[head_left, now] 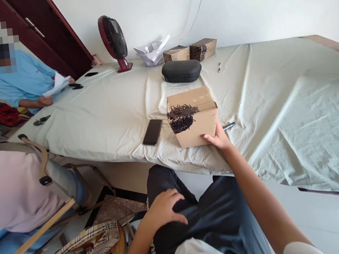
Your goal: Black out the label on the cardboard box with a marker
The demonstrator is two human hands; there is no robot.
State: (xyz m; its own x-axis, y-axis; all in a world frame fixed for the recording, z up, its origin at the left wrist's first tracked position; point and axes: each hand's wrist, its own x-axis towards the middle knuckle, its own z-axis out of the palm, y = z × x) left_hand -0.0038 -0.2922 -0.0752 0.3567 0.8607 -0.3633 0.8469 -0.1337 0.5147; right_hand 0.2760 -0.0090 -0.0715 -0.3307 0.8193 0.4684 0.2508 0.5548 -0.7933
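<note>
A brown cardboard box (pixel 198 123) with black scribbles on its left corner stands near the front edge of the cloth-covered table. My right hand (pixel 217 138) grips its lower right side, the thumb on the front face and the other fingers hidden behind the box. Above my right thigh, my left hand (pixel 166 209) is off the table, empty, with thumb and fingers apart. A black phone (pixel 152 132) lies on the cloth left of the box. Just right of the box is a dark marker (pixel 229 126), partly behind my right hand.
Behind the box are a black case (pixel 182 71), two scribbled boxes (pixel 203 49), a papers-filled basket (pixel 152 55), a pen (pixel 219 67) and a red fan (pixel 116 43). A person in blue (pixel 26 78) holds paper at left. A chair and a bag (pixel 79 251) stand lower left.
</note>
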